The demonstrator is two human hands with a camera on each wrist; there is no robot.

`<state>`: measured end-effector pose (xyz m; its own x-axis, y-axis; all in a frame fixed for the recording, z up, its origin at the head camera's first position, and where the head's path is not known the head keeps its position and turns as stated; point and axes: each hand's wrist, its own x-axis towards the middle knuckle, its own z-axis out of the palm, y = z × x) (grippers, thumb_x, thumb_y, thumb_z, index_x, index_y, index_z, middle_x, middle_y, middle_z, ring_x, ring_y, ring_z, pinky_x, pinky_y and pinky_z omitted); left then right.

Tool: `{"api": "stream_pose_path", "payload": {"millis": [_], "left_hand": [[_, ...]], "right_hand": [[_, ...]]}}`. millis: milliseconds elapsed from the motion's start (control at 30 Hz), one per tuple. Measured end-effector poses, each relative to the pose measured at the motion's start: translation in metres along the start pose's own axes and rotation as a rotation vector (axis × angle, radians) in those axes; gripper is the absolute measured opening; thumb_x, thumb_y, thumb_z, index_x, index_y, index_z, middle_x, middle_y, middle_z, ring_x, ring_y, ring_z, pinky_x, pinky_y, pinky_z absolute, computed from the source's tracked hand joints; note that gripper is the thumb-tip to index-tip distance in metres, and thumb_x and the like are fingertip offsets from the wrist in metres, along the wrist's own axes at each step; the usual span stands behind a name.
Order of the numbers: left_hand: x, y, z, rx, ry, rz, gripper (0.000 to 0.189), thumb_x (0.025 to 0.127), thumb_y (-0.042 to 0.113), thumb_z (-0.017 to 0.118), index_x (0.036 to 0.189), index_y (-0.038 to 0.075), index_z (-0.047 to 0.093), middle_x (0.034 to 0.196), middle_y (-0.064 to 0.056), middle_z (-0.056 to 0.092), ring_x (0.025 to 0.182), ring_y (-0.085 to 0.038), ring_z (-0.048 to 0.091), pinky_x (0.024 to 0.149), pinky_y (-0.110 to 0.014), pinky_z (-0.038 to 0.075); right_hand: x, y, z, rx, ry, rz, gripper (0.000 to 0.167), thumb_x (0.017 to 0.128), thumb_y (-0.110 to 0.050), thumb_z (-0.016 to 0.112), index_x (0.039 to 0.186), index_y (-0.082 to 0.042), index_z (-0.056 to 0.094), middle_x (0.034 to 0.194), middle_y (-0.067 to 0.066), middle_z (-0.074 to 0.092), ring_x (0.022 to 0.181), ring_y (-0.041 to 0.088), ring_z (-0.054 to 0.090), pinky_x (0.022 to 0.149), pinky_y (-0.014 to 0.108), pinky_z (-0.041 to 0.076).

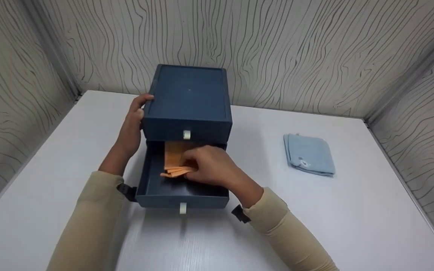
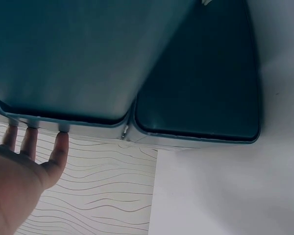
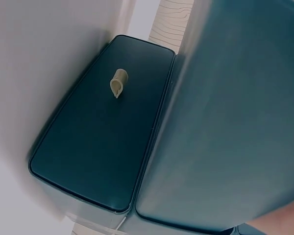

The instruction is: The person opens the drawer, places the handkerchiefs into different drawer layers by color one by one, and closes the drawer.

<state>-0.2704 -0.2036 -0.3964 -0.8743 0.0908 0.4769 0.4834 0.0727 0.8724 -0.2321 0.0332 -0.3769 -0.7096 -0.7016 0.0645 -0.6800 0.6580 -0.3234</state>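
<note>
A dark blue drawer unit stands on the white table, with one drawer pulled out below the top one. Inside that drawer, my right hand pinches the front edge of a folded orange cloth; its back part runs under the upper drawer. My left hand rests its fingertips against the unit's left side, beside the top drawer. In the left wrist view, extended fingers touch the unit's side. Only a sliver of the right hand shows in the right wrist view.
A folded light blue cloth lies on the table to the right. A closed lower drawer with a pale pull tab sits beneath the pulled-out one. Patterned wall panels stand behind and at both sides.
</note>
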Motion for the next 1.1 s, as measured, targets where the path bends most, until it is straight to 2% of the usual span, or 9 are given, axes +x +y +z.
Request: {"api": "stream_pose_path", "payload": {"millis": [133,400,500,767,1100], "left_hand": [[0.000,-0.001,0.000,0.008,0.001,0.001,0.050,0.099,0.040,0.024,0.139,0.015,0.040,0.154,-0.007,0.024,0.131,-0.031,0.035,0.098,-0.046,0.032],[0.001,-0.002,0.002,0.001,0.005,-0.001,0.050,0.099,0.043,0.027,0.139,0.016,0.041,0.154,-0.006,0.024,0.135,-0.033,0.032,0.102,-0.059,0.027],[0.001,-0.001,0.003,0.000,0.005,0.003,0.051,0.099,0.045,0.028,0.139,0.016,0.041,0.155,-0.007,0.024,0.136,-0.034,0.031,0.103,-0.060,0.026],[0.001,-0.001,0.001,0.000,0.002,0.006,0.049,0.099,0.040,0.025,0.140,0.017,0.041,0.154,-0.006,0.025,0.135,-0.033,0.033,0.101,-0.057,0.029],[-0.001,0.003,0.001,0.023,0.009,-0.007,0.049,0.099,0.037,0.023,0.140,0.014,0.040,0.155,-0.008,0.024,0.135,-0.032,0.033,0.102,-0.058,0.029]], "right_hand": [[0.000,-0.001,0.001,-0.024,0.012,0.011,0.020,0.082,-0.023,0.071,0.102,-0.021,0.073,0.088,-0.008,0.070,0.073,0.011,0.053,0.065,0.026,0.042],[-0.004,0.000,0.002,-0.021,0.016,-0.011,0.024,0.081,-0.029,0.075,0.104,-0.023,0.073,0.089,-0.008,0.069,0.074,0.010,0.053,0.063,0.026,0.041],[-0.006,0.000,0.001,0.030,0.024,-0.032,0.025,0.081,-0.031,0.075,0.105,-0.023,0.072,0.091,-0.008,0.069,0.076,0.011,0.055,0.065,0.026,0.042],[-0.016,-0.004,-0.001,0.239,0.099,-0.112,0.030,0.088,-0.028,0.068,0.117,-0.020,0.067,0.111,-0.005,0.069,0.096,0.010,0.066,0.083,0.030,0.053],[-0.031,-0.013,-0.007,0.324,0.200,-0.223,0.032,0.086,-0.028,0.069,0.117,-0.018,0.067,0.109,-0.002,0.069,0.091,0.013,0.066,0.077,0.033,0.053]]}}
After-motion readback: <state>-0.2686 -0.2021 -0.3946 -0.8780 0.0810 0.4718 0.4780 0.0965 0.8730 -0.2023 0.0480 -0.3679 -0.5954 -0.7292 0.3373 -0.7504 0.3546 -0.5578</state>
